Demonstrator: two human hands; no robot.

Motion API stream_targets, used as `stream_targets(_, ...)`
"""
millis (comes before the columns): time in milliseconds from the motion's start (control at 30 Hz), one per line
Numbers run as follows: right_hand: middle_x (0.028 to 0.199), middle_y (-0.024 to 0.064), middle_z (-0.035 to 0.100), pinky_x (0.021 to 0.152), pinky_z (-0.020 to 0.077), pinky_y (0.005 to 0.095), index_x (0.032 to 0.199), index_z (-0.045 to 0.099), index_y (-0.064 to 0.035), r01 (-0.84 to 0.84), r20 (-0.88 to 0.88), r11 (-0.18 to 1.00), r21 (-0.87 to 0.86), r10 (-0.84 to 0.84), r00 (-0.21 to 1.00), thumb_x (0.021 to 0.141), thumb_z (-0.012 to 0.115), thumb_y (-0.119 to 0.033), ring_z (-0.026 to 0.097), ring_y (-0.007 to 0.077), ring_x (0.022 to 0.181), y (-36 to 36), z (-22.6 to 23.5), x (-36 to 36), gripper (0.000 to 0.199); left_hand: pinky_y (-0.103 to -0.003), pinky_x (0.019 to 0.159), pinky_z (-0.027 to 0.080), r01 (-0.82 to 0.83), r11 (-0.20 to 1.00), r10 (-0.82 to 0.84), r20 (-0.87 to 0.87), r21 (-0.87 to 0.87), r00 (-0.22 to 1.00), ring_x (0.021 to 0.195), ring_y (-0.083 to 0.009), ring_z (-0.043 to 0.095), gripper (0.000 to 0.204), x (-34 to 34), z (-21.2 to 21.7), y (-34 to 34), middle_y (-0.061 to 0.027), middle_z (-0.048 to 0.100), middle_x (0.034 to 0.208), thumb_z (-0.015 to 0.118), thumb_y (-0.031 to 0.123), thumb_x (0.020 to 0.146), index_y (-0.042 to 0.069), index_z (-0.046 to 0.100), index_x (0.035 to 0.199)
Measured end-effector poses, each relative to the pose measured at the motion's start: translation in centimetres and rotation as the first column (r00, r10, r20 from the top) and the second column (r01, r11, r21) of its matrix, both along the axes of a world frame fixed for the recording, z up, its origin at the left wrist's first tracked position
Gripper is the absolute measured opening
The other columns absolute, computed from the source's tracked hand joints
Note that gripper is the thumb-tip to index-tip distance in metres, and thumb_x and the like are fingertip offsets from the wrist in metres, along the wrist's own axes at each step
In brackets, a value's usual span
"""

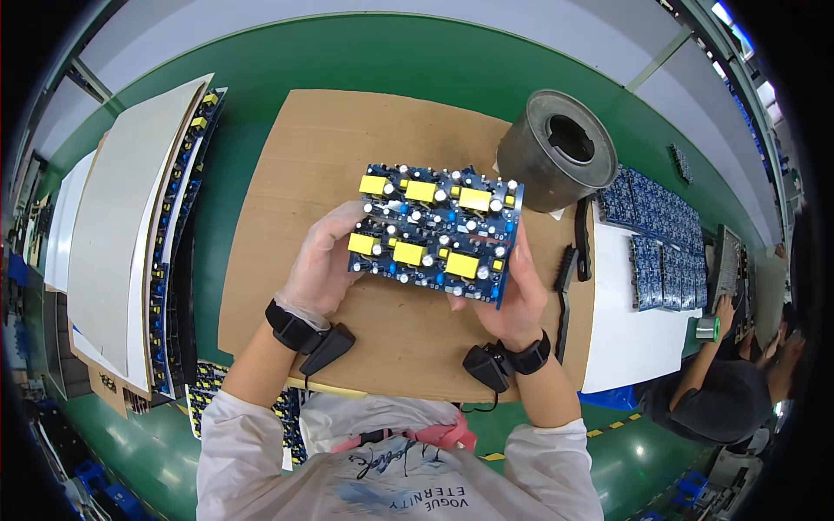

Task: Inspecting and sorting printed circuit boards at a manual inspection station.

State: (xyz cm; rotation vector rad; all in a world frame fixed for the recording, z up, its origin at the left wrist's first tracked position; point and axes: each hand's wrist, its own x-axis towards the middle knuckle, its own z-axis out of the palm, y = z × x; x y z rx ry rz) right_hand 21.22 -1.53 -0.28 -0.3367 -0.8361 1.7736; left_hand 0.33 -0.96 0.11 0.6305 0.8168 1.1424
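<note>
Circuit board point(434, 233) above cardboard sheet point(330, 148), metal drum point(556, 152) behind-right.

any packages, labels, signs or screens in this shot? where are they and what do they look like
No packages, signs or screens show.
Printed shirt front: bottom centre, white cloth with dark lettering and a blue-grey graphic.
Floor marking: lower right on the green floor, a dashed yellow line.
Circuit board panel: centre, held between the left hand and right hand, blue with yellow blocks; any markings are too small to tell.
</note>
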Motion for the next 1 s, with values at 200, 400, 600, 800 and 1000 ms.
stream_targets(200, 0.122, 0.0161, 0.050, 0.056, 0.0559, 0.0380, 0.139, 0.020, -0.0066, -0.017, -0.084, 0.998, -0.066, 0.012, 0.996, 0.090, 0.040, -0.028, 0.060, 0.0283, 0.094, 0.5, -1.1, 0.9, 0.057, -0.034, 0.088, 0.045, 0.041, 0.989, -0.070, 0.203, 0.143, 0.977, 0.104, -0.0172, 0.055, 0.034, -0.5, -0.5, -0.1, -0.0064, 0.058, 0.112, 0.045, 0.028, 0.090, 0.004, 0.053, 0.114)
stream_targets(400, 0.112, 0.0116, 0.057, 0.052, 0.0470, 0.0367, 0.136, 0.031, -0.0090, 0.012, -0.015, 0.984, -0.179, -0.015, 1.000, 0.091, 0.032, -0.030, 0.060, 0.0254, 0.083, 0.4, -0.4, 0.5, 0.050, -0.038, 0.087, 0.048, 0.000, 0.959, -0.113, 0.379, 0.285, 0.918, 0.102, -0.0204, 0.058, 0.027, -0.9, -1.5, 0.0, -0.0099, 0.058, 0.113, 0.044, 0.024, 0.092, 0.004, 0.054, 0.107)
stream_targets(600, 0.111, 0.0090, 0.058, 0.053, 0.0464, 0.0371, 0.134, 0.034, -0.0089, 0.019, 0.000, 0.966, -0.258, -0.020, 1.000, 0.090, 0.033, -0.029, 0.060, 0.0247, 0.082, 0.2, 0.1, 0.2, 0.048, -0.038, 0.092, 0.042, 0.122, 0.929, -0.274, 0.428, 0.350, 0.861, 0.107, -0.0226, 0.054, 0.038, -1.0, -1.1, -0.3, -0.0128, 0.057, 0.117, 0.046, 0.032, 0.090, 0.002, 0.053, 0.112)
stream_targets(800, 0.112, 0.0086, 0.057, 0.054, 0.0464, 0.0374, 0.134, 0.034, -0.0088, 0.019, 0.018, 0.962, -0.274, -0.014, 1.000, 0.089, 0.033, -0.029, 0.059, 0.0239, 0.084, 0.5, -0.3, 0.1, 0.049, -0.040, 0.096, 0.038, 0.149, 0.912, -0.267, 0.275, 0.383, 0.924, 0.111, -0.0242, 0.051, 0.050, -1.1, -0.9, -0.2, -0.0146, 0.055, 0.121, 0.047, 0.038, 0.088, -0.002, 0.051, 0.118)
stream_targets(1000, 0.113, 0.0084, 0.057, 0.055, 0.0434, 0.0350, 0.136, 0.033, -0.0086, 0.040, 0.079, 0.957, -0.287, -0.018, 0.997, 0.089, 0.032, -0.028, 0.057, 0.0225, 0.084, 0.6, -0.9, 0.2, 0.051, -0.040, 0.098, 0.036, 0.202, 0.908, -0.308, 0.259, 0.366, 0.916, 0.113, -0.0245, 0.050, 0.060, -0.7, 0.5, -0.3, -0.0148, 0.053, 0.122, 0.049, 0.041, 0.086, -0.007, 0.046, 0.122)
